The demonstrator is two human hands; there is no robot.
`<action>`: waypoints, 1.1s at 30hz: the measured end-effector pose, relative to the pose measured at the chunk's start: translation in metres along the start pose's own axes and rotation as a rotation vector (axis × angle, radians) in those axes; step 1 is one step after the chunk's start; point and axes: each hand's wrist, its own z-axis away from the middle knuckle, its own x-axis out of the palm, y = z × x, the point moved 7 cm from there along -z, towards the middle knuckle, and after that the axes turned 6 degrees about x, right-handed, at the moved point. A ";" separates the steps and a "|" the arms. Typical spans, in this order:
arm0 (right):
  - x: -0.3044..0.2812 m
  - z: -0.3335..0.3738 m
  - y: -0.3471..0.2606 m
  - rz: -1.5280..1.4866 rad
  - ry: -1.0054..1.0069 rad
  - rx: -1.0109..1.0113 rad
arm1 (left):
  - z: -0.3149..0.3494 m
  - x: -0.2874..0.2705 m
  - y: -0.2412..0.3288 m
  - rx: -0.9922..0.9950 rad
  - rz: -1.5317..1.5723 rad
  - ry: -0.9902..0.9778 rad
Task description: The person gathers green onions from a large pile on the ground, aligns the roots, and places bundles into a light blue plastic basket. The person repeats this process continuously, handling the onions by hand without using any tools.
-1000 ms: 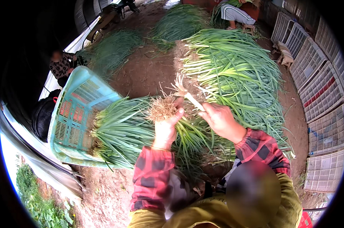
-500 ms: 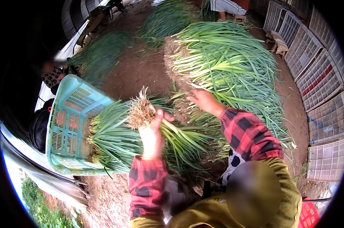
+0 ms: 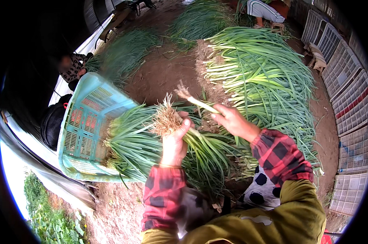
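Left hand (image 3: pixel 174 140) grips a bunch (image 3: pixel 167 120) of green onions, roots up. Right hand (image 3: pixel 232 122) pinches a single stalk (image 3: pixel 198 101) just beside it, above the big pile (image 3: pixel 265 77). Teal crate (image 3: pixel 86 126) lies tipped to the left.

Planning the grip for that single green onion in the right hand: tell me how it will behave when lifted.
The single green onion looks thin next to the right hand, so probably light. Its long green leaves likely droop if held by the root end alone. The white stalk seems firmer, yet may snap if bent hard.
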 end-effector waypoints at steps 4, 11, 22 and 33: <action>0.017 0.030 -0.073 0.242 0.057 -0.178 | 0.011 0.011 -0.003 -0.012 0.082 0.061; 0.017 0.043 -0.074 0.355 0.108 -0.325 | 0.012 0.028 -0.008 0.078 0.092 -0.143; -0.079 -0.076 0.136 1.205 0.326 -0.125 | -0.004 0.030 -0.017 0.019 -0.191 0.118; -0.097 -0.067 0.136 1.213 0.225 -0.247 | -0.011 0.013 -0.013 0.004 -0.182 0.188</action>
